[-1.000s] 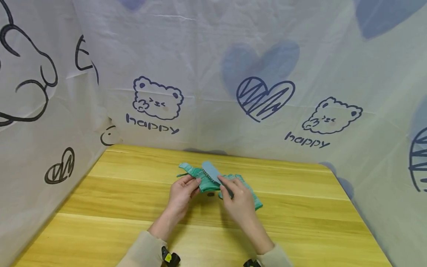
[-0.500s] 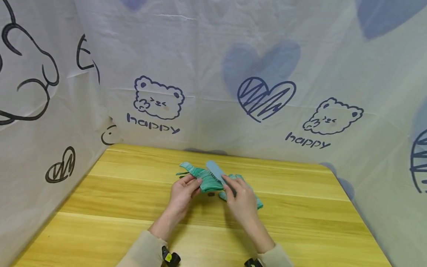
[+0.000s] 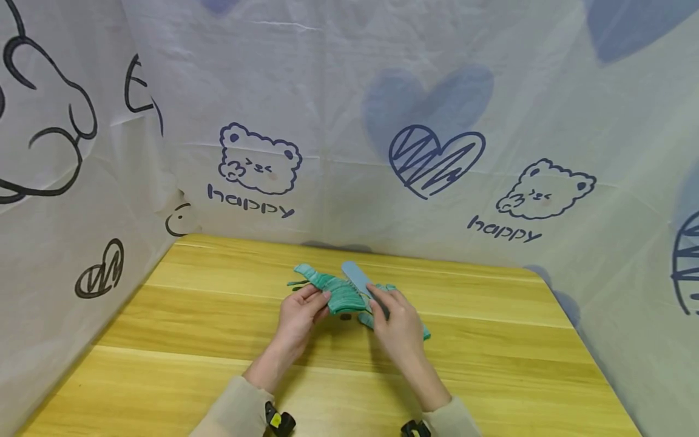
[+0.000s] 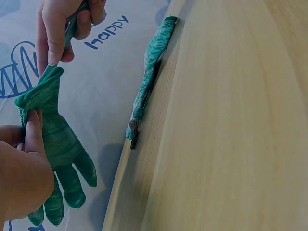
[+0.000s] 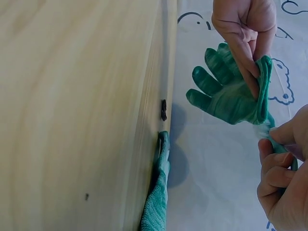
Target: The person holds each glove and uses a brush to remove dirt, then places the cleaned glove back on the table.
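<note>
A green knitted glove (image 3: 343, 295) is pinched near its cuff by my left hand (image 3: 297, 317), with thumb and fingers on the fabric. In the left wrist view the glove (image 4: 65, 139) hangs with its fingers downward. My right hand (image 3: 397, 321) grips the handle of a light blue brush (image 3: 356, 276), whose bristles face the held glove near its cuff. The right wrist view shows my right hand (image 5: 288, 168) with its fingers curled round the handle. A second green glove (image 4: 156, 50) lies on the table, partly hidden behind my right hand in the head view.
The wooden table (image 3: 218, 340) carries small dark pieces, one of them (image 3: 346, 317) below the held glove. Behind and beside the table hangs a white cloth (image 3: 327, 200) printed with hearts and bears. Dark wrist devices are at both sleeves.
My right hand and the brush have shifted slightly to the right along the held glove, towards its cuff. My left hand has stayed nearly in place, still pinching the glove.
</note>
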Tool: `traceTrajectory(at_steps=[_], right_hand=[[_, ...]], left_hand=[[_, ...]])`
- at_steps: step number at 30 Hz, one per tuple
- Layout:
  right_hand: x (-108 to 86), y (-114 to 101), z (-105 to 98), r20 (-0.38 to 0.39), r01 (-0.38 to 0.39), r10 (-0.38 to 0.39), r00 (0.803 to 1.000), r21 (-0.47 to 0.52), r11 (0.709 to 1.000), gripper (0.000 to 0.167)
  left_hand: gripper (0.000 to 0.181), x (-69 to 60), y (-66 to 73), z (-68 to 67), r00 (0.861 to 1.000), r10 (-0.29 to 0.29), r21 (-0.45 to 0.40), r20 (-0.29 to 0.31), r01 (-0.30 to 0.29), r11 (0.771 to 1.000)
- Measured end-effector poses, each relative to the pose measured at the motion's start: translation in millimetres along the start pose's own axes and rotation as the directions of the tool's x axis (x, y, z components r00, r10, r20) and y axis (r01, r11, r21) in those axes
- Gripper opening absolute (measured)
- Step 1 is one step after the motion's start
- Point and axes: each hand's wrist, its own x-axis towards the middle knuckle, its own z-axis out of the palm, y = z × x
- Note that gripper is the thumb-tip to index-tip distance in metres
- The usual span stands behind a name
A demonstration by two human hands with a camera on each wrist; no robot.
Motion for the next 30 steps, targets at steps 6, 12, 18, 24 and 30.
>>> traceTrajectory(at_steps=[6,12,18,24,30], right_hand=[[-2.0,1.7,-2.4,0.0,-0.007,0.007,1.0,0.006,1.0,0.033],[1.7,6.4,-3.8,-0.025,0.008,-0.009,1.0,-0.002,1.0,0.032],[7.3,13.4,-8.8,-0.033,-0.051,0.051,0.998,0.012,0.999,0.033],[8.5,16.6,-12.9,-0.024,-0.086,0.087,0.996,0.025,0.996,0.033],[10.4,18.8,-13.3,-0.018,-0.097,0.097,0.995,0.024,0.995,0.034]], left_hand=[[0.037,-2.0,-1.7,1.1,1.0,0.0,-0.007,0.006,0.0,1.0],[0.036,-1.3,4.8,-1.7,1.0,0.012,-0.035,-0.001,-0.012,0.999],[0.024,1.6,17.7,-12.6,1.0,0.025,-0.037,0.001,-0.025,0.999],[0.028,11.6,37.9,-34.1,0.998,0.043,0.06,0.035,-0.045,0.997],[0.038,28.4,54.9,-60.9,0.993,-0.004,0.209,0.116,-0.02,0.978]])
